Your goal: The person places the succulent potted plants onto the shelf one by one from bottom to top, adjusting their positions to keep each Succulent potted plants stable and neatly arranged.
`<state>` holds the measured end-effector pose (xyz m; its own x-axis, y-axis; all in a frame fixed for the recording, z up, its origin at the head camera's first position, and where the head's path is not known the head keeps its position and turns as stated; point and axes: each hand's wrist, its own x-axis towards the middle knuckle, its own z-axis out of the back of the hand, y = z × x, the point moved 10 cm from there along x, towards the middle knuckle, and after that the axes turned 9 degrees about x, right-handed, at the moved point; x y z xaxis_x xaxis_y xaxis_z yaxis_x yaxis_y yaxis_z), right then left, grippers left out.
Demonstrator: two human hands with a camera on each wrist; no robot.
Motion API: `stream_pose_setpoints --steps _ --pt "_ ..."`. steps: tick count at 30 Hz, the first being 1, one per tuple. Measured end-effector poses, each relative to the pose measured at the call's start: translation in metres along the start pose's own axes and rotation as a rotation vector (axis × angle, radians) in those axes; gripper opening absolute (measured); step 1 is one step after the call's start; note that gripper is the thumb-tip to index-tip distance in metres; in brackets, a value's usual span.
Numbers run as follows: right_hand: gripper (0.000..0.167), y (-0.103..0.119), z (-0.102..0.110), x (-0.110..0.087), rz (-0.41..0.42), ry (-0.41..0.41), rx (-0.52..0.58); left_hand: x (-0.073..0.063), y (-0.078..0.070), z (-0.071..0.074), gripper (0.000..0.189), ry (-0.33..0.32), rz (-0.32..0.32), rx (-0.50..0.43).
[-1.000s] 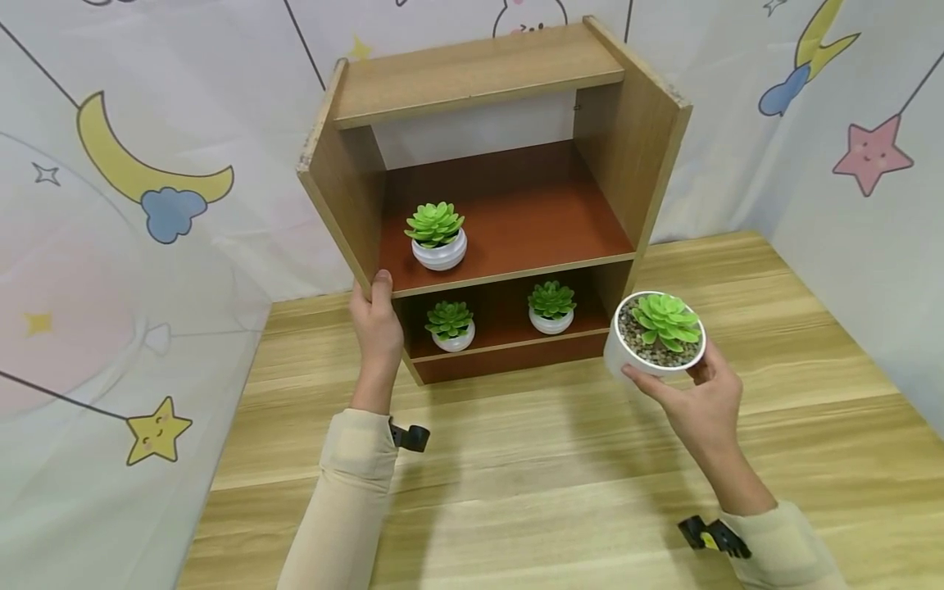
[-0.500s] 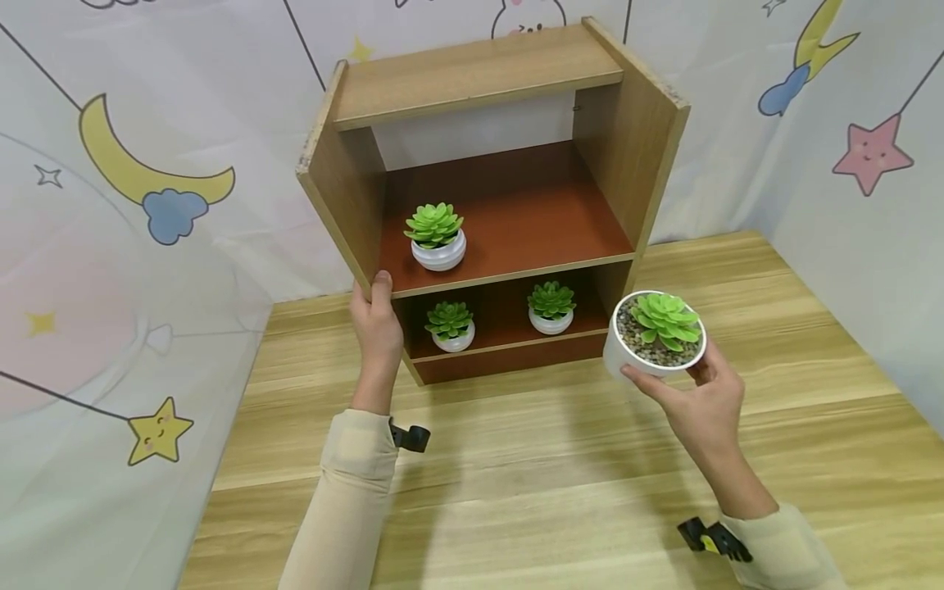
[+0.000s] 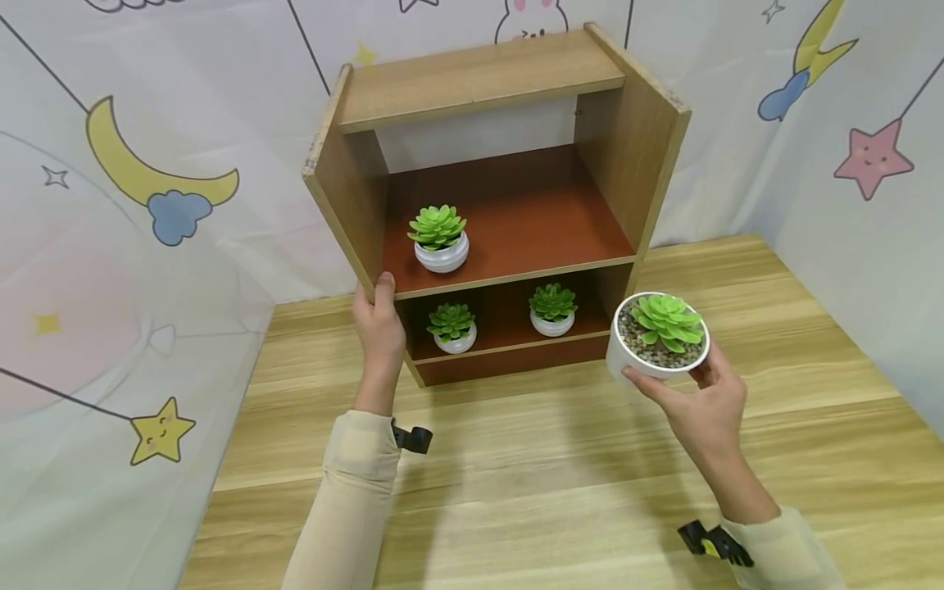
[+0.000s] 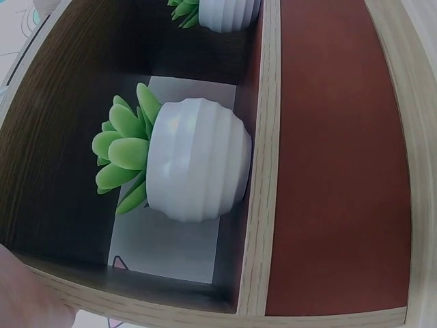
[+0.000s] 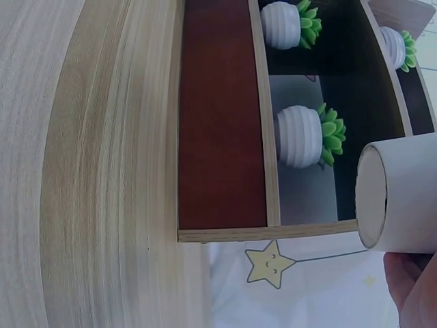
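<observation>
In the head view my right hand holds a white potted succulent, its round pot filled with pebbles, in the air off the shelf's right front. The pot's pale underside shows in the right wrist view. My left hand grips the left side panel of a small wooden shelf, thumb at the front edge, fingers partly hidden behind. On the upper board stands one succulent in a ribbed white pot. Below it are a left potted succulent and a right potted succulent.
The shelf stands on a wood-grain table, against a printed cloth backdrop with moons and stars. A second cloth wall runs along the right side. A black wrist strap sits at the left cuff.
The view has shifted very slightly. Both hands, the held succulent and the shelf otherwise stay as they were.
</observation>
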<state>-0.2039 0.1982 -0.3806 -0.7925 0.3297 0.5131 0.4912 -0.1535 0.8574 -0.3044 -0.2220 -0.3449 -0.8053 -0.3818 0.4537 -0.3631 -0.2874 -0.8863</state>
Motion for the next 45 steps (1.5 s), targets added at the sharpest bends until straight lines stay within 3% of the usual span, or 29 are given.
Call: stream_pose_setpoints --steps 38,45 --pt "0.087 0.002 -0.009 0.003 0.049 0.007 0.029 0.0 0.0 0.001 0.045 0.003 0.009 -0.012" --pt "0.085 0.018 -0.015 0.003 0.05 0.002 0.018 -0.001 0.001 0.0 0.045 0.016 0.021 0.003"
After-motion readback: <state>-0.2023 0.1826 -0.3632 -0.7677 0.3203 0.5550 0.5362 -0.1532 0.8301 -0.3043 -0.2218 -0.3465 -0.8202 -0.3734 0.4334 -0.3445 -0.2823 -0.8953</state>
